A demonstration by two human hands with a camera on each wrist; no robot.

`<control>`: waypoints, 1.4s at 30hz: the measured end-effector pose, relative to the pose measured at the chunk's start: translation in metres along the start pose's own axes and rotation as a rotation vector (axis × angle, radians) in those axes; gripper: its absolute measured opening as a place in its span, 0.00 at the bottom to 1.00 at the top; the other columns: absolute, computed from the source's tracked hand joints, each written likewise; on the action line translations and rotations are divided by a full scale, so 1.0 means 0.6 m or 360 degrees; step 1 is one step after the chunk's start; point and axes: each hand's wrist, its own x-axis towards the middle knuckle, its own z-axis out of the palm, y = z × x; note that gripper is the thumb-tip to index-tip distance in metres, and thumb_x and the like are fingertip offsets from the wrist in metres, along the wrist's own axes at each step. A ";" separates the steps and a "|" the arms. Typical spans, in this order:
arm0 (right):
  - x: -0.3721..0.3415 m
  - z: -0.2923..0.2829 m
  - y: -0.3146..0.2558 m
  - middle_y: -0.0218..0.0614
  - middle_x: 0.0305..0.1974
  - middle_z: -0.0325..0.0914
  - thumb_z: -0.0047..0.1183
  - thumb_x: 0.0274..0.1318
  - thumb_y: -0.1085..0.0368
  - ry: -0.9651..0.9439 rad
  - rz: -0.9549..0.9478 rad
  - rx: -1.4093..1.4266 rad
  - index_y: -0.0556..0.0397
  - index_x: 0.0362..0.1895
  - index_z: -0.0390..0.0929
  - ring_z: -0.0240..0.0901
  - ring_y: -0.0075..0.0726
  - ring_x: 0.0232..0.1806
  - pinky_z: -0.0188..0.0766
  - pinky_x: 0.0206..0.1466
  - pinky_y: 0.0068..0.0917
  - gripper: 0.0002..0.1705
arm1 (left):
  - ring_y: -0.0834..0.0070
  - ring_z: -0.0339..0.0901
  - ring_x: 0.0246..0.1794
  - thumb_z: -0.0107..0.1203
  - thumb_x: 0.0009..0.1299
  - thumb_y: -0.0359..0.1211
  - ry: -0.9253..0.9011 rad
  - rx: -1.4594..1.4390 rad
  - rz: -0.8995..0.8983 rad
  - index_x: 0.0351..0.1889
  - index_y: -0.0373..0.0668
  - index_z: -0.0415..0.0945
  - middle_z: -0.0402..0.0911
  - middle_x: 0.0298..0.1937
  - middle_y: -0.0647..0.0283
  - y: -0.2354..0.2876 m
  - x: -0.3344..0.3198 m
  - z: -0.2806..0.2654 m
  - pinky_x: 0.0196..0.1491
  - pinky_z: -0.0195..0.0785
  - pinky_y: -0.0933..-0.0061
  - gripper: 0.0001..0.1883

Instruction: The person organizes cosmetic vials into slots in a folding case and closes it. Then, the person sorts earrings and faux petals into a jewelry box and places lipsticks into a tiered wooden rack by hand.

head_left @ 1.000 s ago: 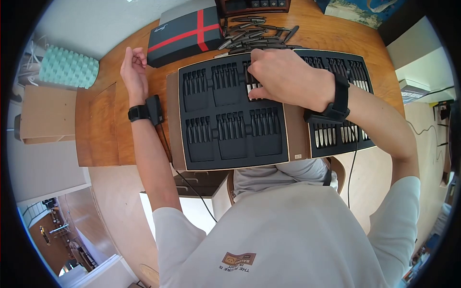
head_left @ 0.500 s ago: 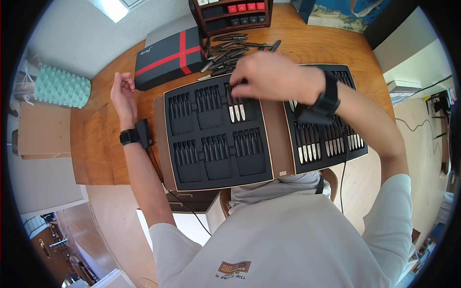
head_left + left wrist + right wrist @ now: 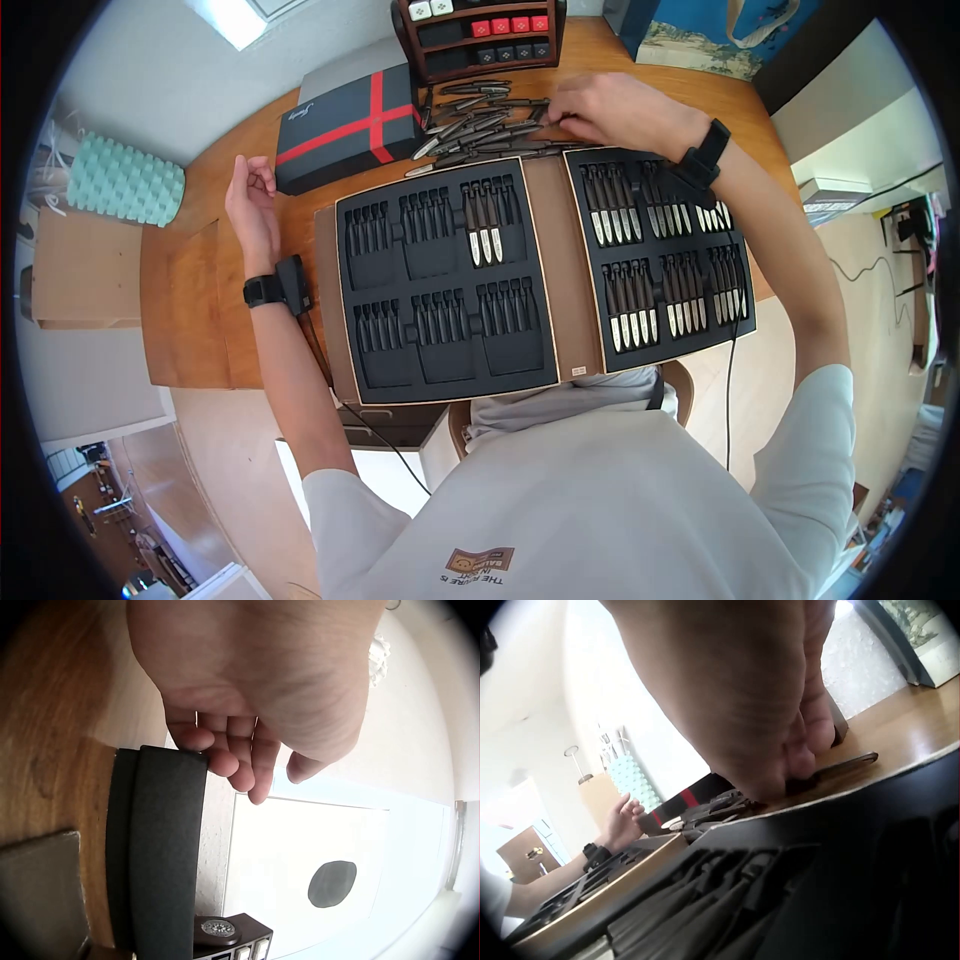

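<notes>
My right hand (image 3: 630, 112) reaches over the back edge of the case, fingers bent down at the right end of a pile of slim, pen-like dark pieces (image 3: 470, 130) with silver ends. In the right wrist view its thumb and fingertips close on one dark slim piece (image 3: 847, 766). The open case has a left tray (image 3: 380, 280) and a right tray (image 3: 648, 250). Three silver-ended pieces (image 3: 484, 225) stand in the left tray's upper right compartment. My left hand (image 3: 252, 205) holds nothing, fingers loosely bent beside the black box with red ribbon (image 3: 345, 130).
A wooden rack (image 3: 480, 40) with red, white and black cubes stands behind the pile. At the back right is a blue picture bag (image 3: 700, 40). A mint-green bumpy roller (image 3: 125, 180) is at the left. A cable (image 3: 385, 445) runs from the left wrist.
My right hand has left the left tray's upper right compartment and moved back and right to the pile. Three silver-ended pieces now show there. The left hand stays put; the head view has shifted.
</notes>
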 end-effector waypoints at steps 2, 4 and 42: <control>-0.001 -0.012 -0.003 0.40 0.44 0.85 0.57 0.67 0.69 0.0106 0.0112 0.0142 0.53 0.55 0.81 0.83 0.48 0.46 0.80 0.50 0.40 0.14 | 0.81 0.68 0.33 0.48 0.86 0.43 -0.0046 -0.0039 0.0035 0.43 0.35 0.82 0.75 0.32 0.70 -0.005 0.004 -0.007 0.37 0.58 0.77 0.21; 0.001 -0.026 -0.011 0.38 0.43 0.85 0.56 0.68 0.69 0.0184 0.0216 0.0275 0.53 0.59 0.80 0.84 0.44 0.44 0.80 0.49 0.37 0.16 | 0.81 0.69 0.33 0.48 0.86 0.43 -0.0027 -0.0049 0.0034 0.43 0.35 0.82 0.76 0.33 0.70 -0.007 0.005 -0.009 0.38 0.58 0.77 0.21; 0.002 0.027 -0.209 0.34 0.48 0.88 0.72 0.56 0.61 0.0362 -0.0097 0.0166 0.52 0.43 0.89 0.85 0.40 0.43 0.83 0.45 0.33 0.13 | 0.83 0.70 0.31 0.51 0.84 0.50 -0.0083 0.0045 0.0127 0.38 0.46 0.82 0.75 0.28 0.74 0.015 -0.015 0.013 0.37 0.61 0.80 0.20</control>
